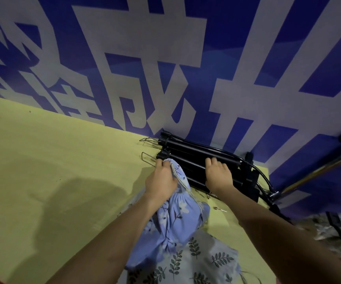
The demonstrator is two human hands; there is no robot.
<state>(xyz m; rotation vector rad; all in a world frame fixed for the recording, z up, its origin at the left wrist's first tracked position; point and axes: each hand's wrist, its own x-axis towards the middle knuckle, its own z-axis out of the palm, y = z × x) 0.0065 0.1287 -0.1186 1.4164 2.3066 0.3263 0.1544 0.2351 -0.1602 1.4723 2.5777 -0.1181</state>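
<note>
Left hand [161,181] grips garment [173,218]; right hand's [218,175] fingers [213,161] half-hidden gripping rack [196,158].

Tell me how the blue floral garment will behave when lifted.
Probably floppy: the blue floral garment bunches and folds in the grip of the left hand. Likely light: thin cloth. It may snag on the black rack the right hand holds.

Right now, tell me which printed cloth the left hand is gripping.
The blue cloth with white flowers: the left hand pinches its gathered top by the black rack. The paler cloth with dark leaf sprigs lies nearer the person, unheld.
</note>
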